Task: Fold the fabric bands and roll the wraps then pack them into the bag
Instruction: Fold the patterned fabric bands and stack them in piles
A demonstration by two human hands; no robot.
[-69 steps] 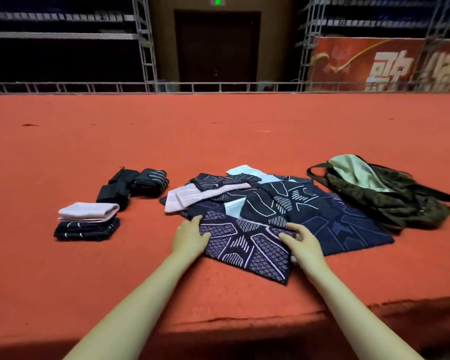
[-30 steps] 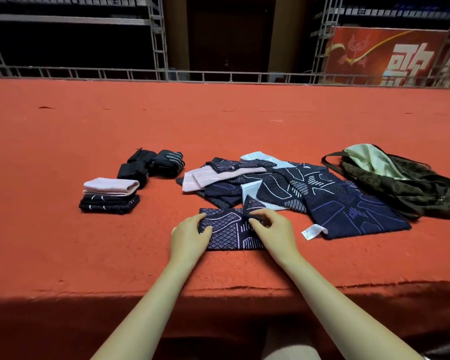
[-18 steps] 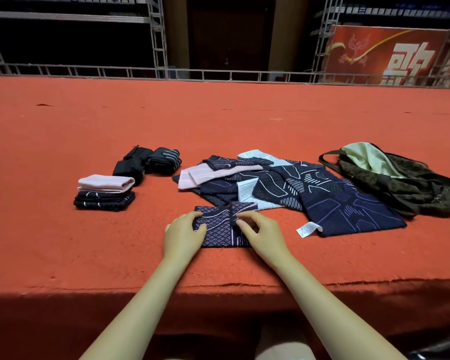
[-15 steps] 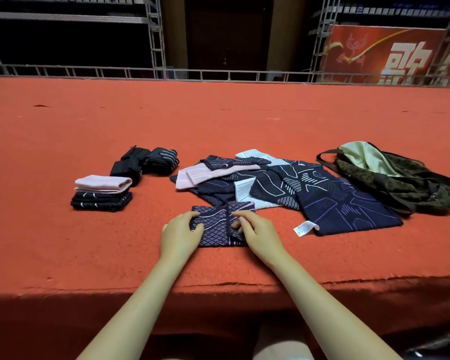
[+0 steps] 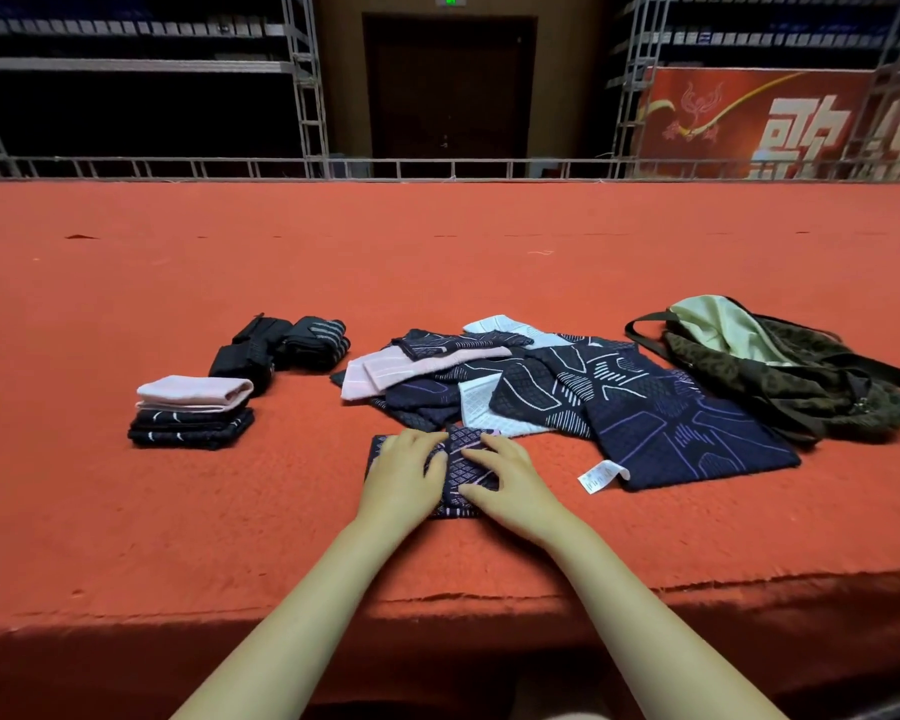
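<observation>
Grip: both hands flat on the folded band (image 5: 461,472), nothing pinched. L hand (image 5: 404,472) lies palm down over its left half, fingers straight. R hand (image 5: 510,483) presses the right half, fingers spread and only slightly bent. Band sits on the red carpet (image 5: 437,283) near the front edge, just in front of the loose pile.

Change vs approx 2 s ago: the band was then a wide navy panel spread in front of the pile. Since then it has been doubled over more than once and is now a small rectangle under both palms. Hands went from holding edges to pressing flat. Judgement: fold on this piece is essentially done, now being creased; next it should go to the finished stack.

Around:
- Finished stack (image 5: 193,413), left, well apart: pink band on top of dark ones.
- Rolled black wraps (image 5: 281,345) behind the stack.
- Unfolded pile (image 5: 515,387) just behind the hands: navy, pink and white pieces overlapping. Largest navy piece has a white care tag (image 5: 601,475) at its near corner.
- Bag (image 5: 780,371), far right, olive, mouth open showing pale lining.

In the way: nothing between hands and stack. Pile's near edge touches or nearly touches the folded band, so it could snag when lifted. Packing not begun as far as visible; several pieces left to fold.
</observation>
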